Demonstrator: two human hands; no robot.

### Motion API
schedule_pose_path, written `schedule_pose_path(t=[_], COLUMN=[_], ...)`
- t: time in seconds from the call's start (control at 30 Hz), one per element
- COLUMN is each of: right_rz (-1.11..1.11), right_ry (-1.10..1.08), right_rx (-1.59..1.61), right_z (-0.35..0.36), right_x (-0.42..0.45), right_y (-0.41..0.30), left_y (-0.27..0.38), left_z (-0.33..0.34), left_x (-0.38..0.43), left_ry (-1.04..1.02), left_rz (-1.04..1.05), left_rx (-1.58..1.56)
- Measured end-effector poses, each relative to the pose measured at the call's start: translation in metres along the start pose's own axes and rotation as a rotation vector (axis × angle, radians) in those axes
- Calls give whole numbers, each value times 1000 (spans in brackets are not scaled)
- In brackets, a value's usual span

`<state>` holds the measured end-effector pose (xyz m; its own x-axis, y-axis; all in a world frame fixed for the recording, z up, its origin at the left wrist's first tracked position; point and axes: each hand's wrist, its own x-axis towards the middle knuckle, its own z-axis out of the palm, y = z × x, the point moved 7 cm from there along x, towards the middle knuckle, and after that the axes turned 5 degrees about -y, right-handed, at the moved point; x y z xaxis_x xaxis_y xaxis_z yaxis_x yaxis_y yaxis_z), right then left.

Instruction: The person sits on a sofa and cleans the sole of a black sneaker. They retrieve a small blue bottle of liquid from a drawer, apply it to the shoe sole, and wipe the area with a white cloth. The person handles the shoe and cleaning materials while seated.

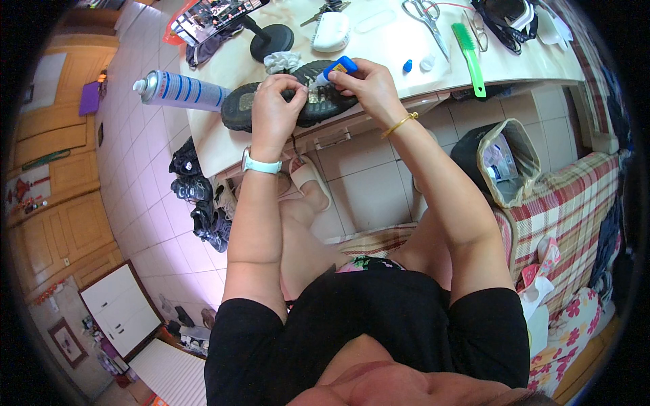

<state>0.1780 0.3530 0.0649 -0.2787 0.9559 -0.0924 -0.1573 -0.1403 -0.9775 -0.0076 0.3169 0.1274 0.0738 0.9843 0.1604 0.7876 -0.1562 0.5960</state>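
Observation:
A black shoe (330,105) lies sole up along the table's near edge, with pale patches on its treaded sole. My right hand (373,86) grips a small blue-and-white glue bottle (341,67), tilted so that its white nozzle points down at the middle of the sole. My left hand (278,104) rests over the sole to the left of the nozzle. Its thumb and forefinger curl towards each other; whether anything is pinched between them is hidden. A small blue cap (408,65) and a clear plastic cap (427,63) lie on the tabletop to the right.
A spray can (185,91) lies at the left table edge. Behind the shoe are crumpled tissue (282,62), a phone (213,19) on a stand and a white case (330,31). Scissors (429,23) and a green brush (469,61) lie right. A bin (500,162) stands below.

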Motion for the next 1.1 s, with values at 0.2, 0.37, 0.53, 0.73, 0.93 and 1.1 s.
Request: schedule_pose_path(t=[0.2,0.37,0.53,0.73,0.93,1.1], right_rz=[18,37,22,16,1,-10], right_ry=[-7,19,54,68,18,60], right_rx=[-33,6,49,34,-30,-34], right_z=[-1,-2,-1,0,6,5], right_x=[0,-1,-1,-2,-6,-5], right_y=[1,1,7,7,4,5], left_y=[-4,-9,-11,-13,-15,-14], left_z=[0,0,1,1,1,0], left_x=[-1,0,1,1,2,2], left_ry=[35,30,22,20,5,9], left_rz=[19,7,2,-5,-17,-7], left_rx=[75,74,68,44,59,59])
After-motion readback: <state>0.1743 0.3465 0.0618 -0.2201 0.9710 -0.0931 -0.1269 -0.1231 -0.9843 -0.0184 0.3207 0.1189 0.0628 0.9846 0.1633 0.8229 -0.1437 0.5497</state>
